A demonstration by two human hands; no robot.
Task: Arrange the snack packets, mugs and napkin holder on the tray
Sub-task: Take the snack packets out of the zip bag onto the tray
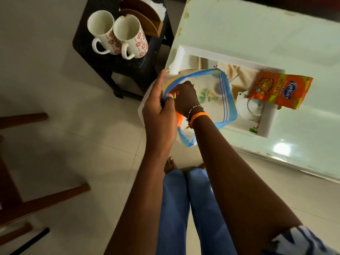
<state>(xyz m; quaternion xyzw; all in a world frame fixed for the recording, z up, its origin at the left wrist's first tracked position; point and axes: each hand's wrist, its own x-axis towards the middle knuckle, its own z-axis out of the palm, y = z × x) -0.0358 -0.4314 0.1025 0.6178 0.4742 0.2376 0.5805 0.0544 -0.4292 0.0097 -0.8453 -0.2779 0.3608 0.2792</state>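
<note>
My left hand grips the blue rim of a clear zip bag held over the near left end of the white tray. My right hand reaches into the bag's mouth; an orange packet shows inside below it, and whether the fingers hold it is hidden. An orange Kurkure snack packet lies on the tray's right side. Two white mugs, one beside the other, with red flowers stand on a black stool. A wooden napkin holder with white napkins stands behind them.
The tray rests on a pale green glass table at the right. The black stool stands left of the table's corner. Wooden chair legs cross the tiled floor at the left. My legs in blue jeans are below.
</note>
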